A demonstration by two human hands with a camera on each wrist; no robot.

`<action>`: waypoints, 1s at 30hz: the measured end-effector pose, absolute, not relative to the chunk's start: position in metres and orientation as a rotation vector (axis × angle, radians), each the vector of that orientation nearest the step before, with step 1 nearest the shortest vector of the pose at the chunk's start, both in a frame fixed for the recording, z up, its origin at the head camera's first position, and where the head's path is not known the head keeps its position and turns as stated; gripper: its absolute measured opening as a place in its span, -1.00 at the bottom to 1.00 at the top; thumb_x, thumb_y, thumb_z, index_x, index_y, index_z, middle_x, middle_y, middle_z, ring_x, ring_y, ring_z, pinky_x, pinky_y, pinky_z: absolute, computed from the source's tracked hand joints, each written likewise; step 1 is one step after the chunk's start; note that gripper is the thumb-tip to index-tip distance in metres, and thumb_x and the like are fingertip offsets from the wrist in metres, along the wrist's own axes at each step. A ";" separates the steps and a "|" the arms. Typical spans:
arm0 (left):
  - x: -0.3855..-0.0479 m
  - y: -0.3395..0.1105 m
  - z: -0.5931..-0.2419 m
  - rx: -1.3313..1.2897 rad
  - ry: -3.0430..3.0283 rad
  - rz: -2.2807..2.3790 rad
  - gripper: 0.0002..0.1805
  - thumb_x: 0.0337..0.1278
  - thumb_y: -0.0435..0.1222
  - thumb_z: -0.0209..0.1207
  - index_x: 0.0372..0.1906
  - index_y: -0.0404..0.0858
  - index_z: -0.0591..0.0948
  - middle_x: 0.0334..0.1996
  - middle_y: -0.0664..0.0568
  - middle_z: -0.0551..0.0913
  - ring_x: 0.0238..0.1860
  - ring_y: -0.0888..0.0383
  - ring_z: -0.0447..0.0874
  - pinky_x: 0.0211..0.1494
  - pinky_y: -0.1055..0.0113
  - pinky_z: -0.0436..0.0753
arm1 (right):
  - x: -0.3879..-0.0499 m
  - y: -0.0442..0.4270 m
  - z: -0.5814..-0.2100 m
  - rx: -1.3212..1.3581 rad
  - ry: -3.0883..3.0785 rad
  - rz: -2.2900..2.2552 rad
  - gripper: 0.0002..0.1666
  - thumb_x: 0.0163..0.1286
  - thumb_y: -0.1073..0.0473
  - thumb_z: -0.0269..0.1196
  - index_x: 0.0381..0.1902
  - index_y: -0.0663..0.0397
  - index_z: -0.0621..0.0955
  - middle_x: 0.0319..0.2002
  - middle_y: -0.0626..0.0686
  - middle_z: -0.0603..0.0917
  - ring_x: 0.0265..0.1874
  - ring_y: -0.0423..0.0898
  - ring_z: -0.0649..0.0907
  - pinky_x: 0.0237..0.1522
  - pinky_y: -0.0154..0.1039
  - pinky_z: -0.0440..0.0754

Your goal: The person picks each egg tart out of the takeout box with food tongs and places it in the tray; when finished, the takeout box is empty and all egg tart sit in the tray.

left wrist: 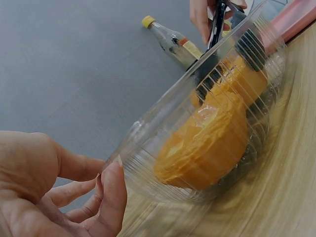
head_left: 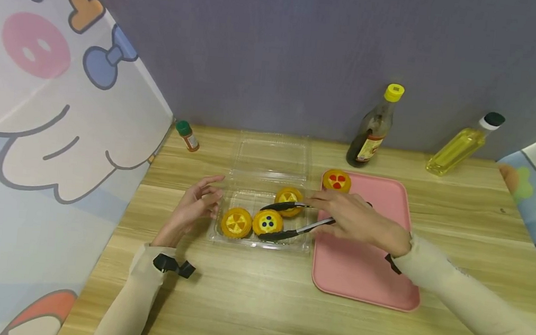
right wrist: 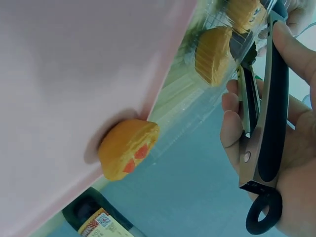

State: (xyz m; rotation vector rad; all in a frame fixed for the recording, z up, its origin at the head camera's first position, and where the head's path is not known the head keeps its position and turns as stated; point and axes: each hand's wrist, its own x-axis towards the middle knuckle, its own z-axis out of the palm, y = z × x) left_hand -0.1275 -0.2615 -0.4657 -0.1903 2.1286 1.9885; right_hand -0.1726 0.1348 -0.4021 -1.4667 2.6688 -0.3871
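Observation:
Left hand (head_left: 195,206) is at the left side of an open clear plastic container (head_left: 261,245); its thumb and fingers (left wrist: 114,190) pinch the rim. The right hand (head_left: 356,220) grips metal tongs (head_left: 308,227) with black tips; in the right wrist view the palm wraps the black handle (right wrist: 277,103). The tips lie on either side of a tart with blue dots (head_left: 268,223) inside the container. Left of it sits a tart with orange wedges (head_left: 236,223), and a similar tart (head_left: 289,197) lies behind, partly under the upper tong arm.
A pink tray (head_left: 363,282) on the right holds a tart with red pieces (head_left: 336,180) at its back left corner. Along the wall stand a green-capped jar (head_left: 188,136), a dark sauce bottle (head_left: 371,131) and an oil bottle (head_left: 461,147). The container's lid (head_left: 273,154) lies folded back.

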 end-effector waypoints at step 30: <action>-0.126 -0.263 -0.466 -0.173 2.127 1.993 -0.43 0.57 -0.29 0.11 0.57 -0.15 0.32 -0.04 -0.07 0.58 -0.47 0.27 0.59 -0.44 0.43 0.68 | -0.148 0.157 -0.409 -1.333 2.876 -0.597 -0.13 0.27 -0.32 0.45 0.46 -0.15 0.54 0.37 0.00 0.62 0.30 0.02 0.64 0.01 0.12 0.78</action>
